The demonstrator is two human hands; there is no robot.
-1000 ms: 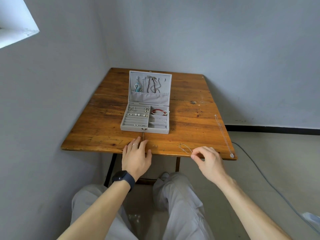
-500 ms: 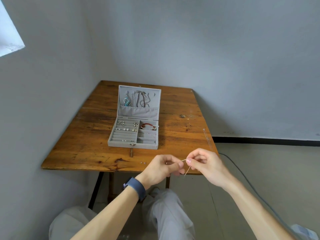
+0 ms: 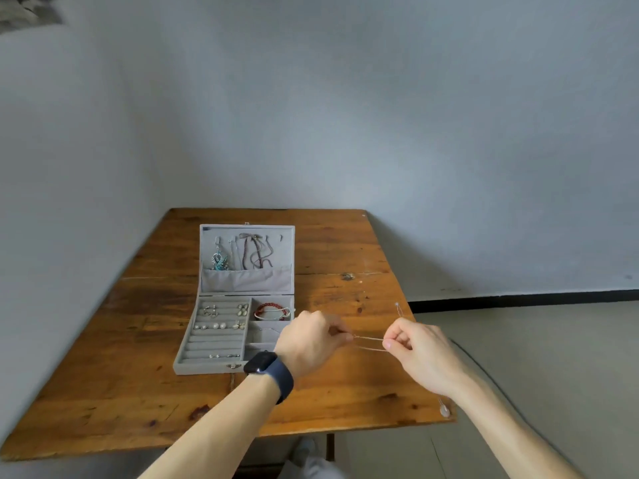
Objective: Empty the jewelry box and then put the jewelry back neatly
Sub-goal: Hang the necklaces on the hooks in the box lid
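Okay, wooden table lies under the grip, and its right edge falls just past the right hand. Grey jewelry box sits on the table to the left of the grip and a little beyond it. It is open, with its lid standing upright at the far side. From our view the left hand covers the box's near right corner.

Left hand and right hand are both raised over the table, near each other but apart. The fingers of each are curled, and each pinches one end of a thin silver chain between thumb and fingertips. We see the chain pulled out as two fine strands across the gap between the hands.

Dark watch is on the left wrist, just behind the grip. Several necklaces hang inside the lid, beyond and left of the grip, with a turquoise pendant at their left. Red bracelet lies in the box's far right compartment, just beyond the left hand. Small earrings sit on the ring rolls, farther left of the grip.

We also mark a second necklace on the table. One end shows just beyond the right hand, its pale pendant lies behind the right wrist near the table corner, and its middle is hidden by that hand.
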